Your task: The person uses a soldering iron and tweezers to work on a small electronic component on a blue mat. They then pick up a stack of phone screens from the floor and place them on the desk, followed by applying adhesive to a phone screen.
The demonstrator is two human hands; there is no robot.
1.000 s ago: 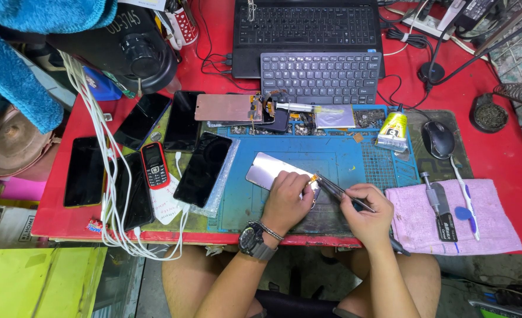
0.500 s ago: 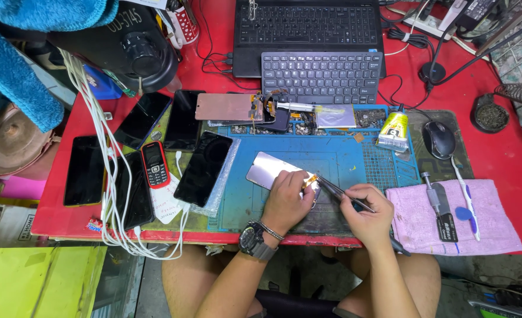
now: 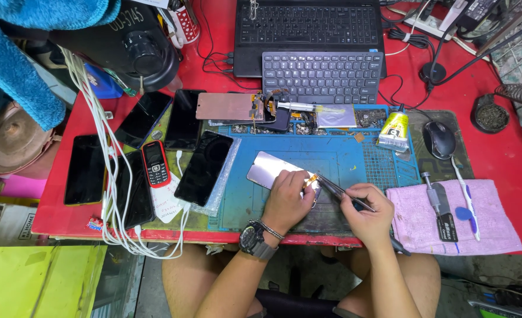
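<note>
Blue mat (image 3: 343,159): left hand (image 3: 287,200) pressing silver panel (image 3: 268,169); right hand (image 3: 370,218) pinching tweezers (image 3: 337,189).

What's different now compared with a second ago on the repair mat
Almost nothing. The left hand still presses the silver phone panel on the blue mat, and the right hand still holds the tweezers at the same spot. The phones alongside stayed put.

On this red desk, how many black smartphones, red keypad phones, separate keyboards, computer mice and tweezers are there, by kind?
Black slab smartphones: 5
Red keypad phone: 1
Grey separate keyboard: 1
Black computer mouse: 1
Thin metal tweezers: 1
Total: 9
</note>
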